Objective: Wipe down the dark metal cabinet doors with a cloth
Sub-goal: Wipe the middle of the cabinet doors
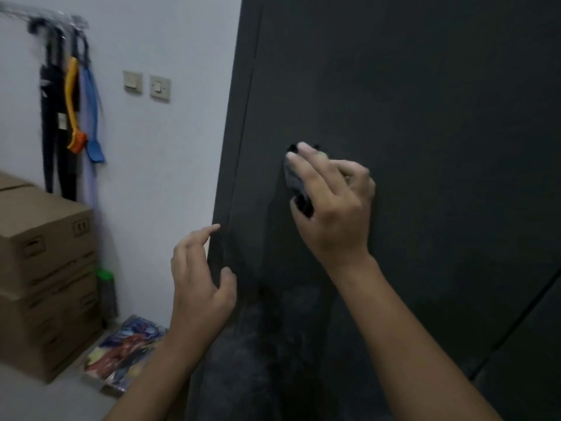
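Cloth point(295, 181), dark and bunched, lying pressed against dark cabinet door point(425, 110), towards door's left side. Right hand point(334, 208) gripping cloth, fingers and thumb curling round it, pushing it onto door. Left hand point(200, 284) hovering at cabinet's left edge, fingers apart and loosely bent, holding nothing. Cardboard boxes point(45, 256) standing stacked at left against wall. Orange brush point(73, 101) and blue brush point(93, 123) hanging above them. Two switches point(160, 88) sitting on wall.

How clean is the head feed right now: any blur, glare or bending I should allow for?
Head view: dim, flat light, no glare on the cabinet door; hanging brushes and cardboard boxes at left are motion-smeared; right hand and cloth are soft but readable; wide-angle lens leans the door's edge; pale smears show low on the door.
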The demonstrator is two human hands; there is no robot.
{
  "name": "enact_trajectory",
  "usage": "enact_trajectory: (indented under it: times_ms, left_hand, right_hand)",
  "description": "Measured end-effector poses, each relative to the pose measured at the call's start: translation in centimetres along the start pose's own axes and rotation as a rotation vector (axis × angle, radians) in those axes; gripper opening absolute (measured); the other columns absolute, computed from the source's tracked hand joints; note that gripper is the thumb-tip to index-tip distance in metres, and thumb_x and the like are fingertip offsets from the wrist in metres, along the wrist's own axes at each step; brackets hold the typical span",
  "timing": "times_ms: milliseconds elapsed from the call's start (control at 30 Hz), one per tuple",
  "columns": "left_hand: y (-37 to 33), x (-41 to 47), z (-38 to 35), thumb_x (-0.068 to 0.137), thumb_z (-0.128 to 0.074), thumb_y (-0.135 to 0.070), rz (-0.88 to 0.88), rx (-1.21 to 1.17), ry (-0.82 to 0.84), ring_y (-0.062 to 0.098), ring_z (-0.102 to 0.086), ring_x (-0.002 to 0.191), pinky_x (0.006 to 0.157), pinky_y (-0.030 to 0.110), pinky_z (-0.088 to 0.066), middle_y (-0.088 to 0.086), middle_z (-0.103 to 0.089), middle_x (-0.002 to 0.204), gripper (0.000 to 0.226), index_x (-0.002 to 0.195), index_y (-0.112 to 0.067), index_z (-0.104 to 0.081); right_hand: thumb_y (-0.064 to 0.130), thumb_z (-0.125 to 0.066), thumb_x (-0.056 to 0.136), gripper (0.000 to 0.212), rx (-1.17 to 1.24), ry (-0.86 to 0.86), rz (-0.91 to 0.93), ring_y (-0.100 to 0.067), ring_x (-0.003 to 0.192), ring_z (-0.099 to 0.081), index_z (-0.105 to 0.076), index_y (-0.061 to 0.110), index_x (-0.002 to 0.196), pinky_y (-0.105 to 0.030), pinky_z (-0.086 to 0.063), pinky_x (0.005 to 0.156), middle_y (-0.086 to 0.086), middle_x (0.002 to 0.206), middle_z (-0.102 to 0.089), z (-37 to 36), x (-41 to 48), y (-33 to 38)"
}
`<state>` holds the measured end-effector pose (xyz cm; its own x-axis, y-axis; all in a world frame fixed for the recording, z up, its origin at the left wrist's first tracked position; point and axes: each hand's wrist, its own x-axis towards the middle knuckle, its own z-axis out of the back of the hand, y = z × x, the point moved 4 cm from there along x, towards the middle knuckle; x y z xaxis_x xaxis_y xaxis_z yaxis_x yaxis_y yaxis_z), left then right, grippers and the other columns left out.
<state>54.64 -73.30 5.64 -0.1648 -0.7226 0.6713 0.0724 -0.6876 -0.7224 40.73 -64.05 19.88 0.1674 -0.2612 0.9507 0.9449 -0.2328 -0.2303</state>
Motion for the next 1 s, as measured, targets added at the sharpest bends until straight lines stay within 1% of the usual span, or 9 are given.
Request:
enact_trajectory:
  times_ms: [167,367,500,567,633,700,800,867,1000]
  left_hand:
    - [0.1,1.0,1.0,0.092,-0.063,-0.024,0.061,-0.1,-0.018,0.013,-0.051,0.113,0.088,0.034,-0.051,-0.011,-0.053,0.12,0.038,0.124,-0.04,-0.05]
    - [-1.9,1.1,1.1,0.097,-0.057,-0.006,0.151,-0.355,-0.01,-0.007,-0.059,0.108,0.08,0.007,-0.048,-0.016,-0.063,0.117,0.035,0.128,-0.022,-0.055]
    - [-3.2,0.2,0.1,0.101,-0.05,-0.011,0.174,-0.44,0.014,-0.008,-0.055,0.12,0.095,0.013,-0.047,-0.023,-0.06,0.131,0.044,0.141,-0.03,-0.049]
    - [-3.7,0.0,-1.0,0.104,-0.046,-0.017,0.13,-0.398,0.018,-0.003,-0.047,0.131,0.107,0.023,-0.044,-0.017,-0.05,0.144,0.047,0.149,-0.03,-0.039]
    - [-3.7,0.1,-2.4,0.103,-0.05,-0.026,0.125,-0.291,-0.048,0.009,-0.044,0.133,0.11,0.037,-0.041,-0.003,-0.045,0.145,0.05,0.15,-0.023,-0.035]
    - [-3.5,0.6,-3.3,0.098,-0.051,-0.038,0.162,-0.191,-0.179,0.013,-0.039,0.128,0.108,0.043,-0.04,0.006,-0.042,0.14,0.055,0.145,-0.015,-0.035]
    - [-4.0,2.1,-4.2,0.094,-0.052,-0.044,0.075,-0.082,-0.316,0.012,-0.031,0.118,0.098,0.046,-0.042,0.009,-0.041,0.133,0.06,0.139,-0.008,-0.036]
    - [-4.7,3.4,-4.6,0.094,-0.053,-0.044,-0.045,-0.035,-0.346,0.013,-0.034,0.111,0.091,0.044,-0.043,0.01,-0.043,0.125,0.055,0.133,-0.007,-0.039]
    - [-8.4,5.3,-5.9,0.093,-0.06,-0.038,-0.323,0.09,-0.395,0.013,-0.038,0.103,0.094,0.028,-0.027,0.01,-0.047,0.121,0.057,0.136,-0.011,-0.035]
  right_hand:
    - [0.058,-0.037,0.083,0.076,-0.044,0.473,0.048,-0.019,0.124,-0.042,-0.034,0.029,0.153,-0.045,-0.027,0.09,0.013,0.161,-0.029,-3.1,-0.5,5.0]
    - [0.044,-0.017,0.095,0.067,0.128,0.735,0.04,-0.018,0.132,-0.034,-0.021,0.024,0.158,-0.046,-0.029,0.098,0.008,0.166,-0.014,-4.5,-3.9,8.1]
    - [0.05,-0.005,0.093,0.069,0.31,0.836,0.052,-0.012,0.141,-0.018,-0.015,0.032,0.159,-0.036,-0.011,0.108,0.016,0.166,-0.003,-3.4,-3.9,7.8]
    - [0.051,-0.01,0.093,0.068,0.397,0.871,0.06,-0.009,0.141,-0.025,-0.023,0.032,0.157,-0.031,-0.014,0.111,0.015,0.165,-0.014,-2.5,-3.3,6.8]
    - [0.045,-0.03,0.094,0.061,0.457,0.829,0.076,-0.01,0.134,-0.043,-0.042,0.025,0.15,-0.036,-0.03,0.112,0.009,0.157,-0.039,-1.3,-2.5,5.1]
    - [0.036,-0.047,0.089,0.052,0.357,0.661,0.13,-0.011,0.13,-0.051,-0.056,0.026,0.14,-0.042,-0.038,0.108,0.009,0.145,-0.054,0.2,-1.9,1.9]
    - [0.027,-0.054,0.086,0.051,0.108,0.437,0.135,-0.011,0.139,-0.043,-0.06,0.03,0.136,-0.039,-0.026,0.115,0.012,0.147,-0.05,3.8,-2.7,-4.3]
    - [0.025,-0.054,0.088,0.053,-0.035,0.384,0.133,-0.013,0.146,-0.034,-0.055,0.029,0.14,-0.042,-0.018,0.119,0.011,0.153,-0.043,6.1,-4.5,-8.0]
    - [0.029,-0.051,0.094,0.045,-0.195,0.301,0.08,-0.02,0.146,-0.034,-0.055,0.029,0.139,-0.048,-0.02,0.118,0.005,0.151,-0.044,9.2,-8.9,-12.7]
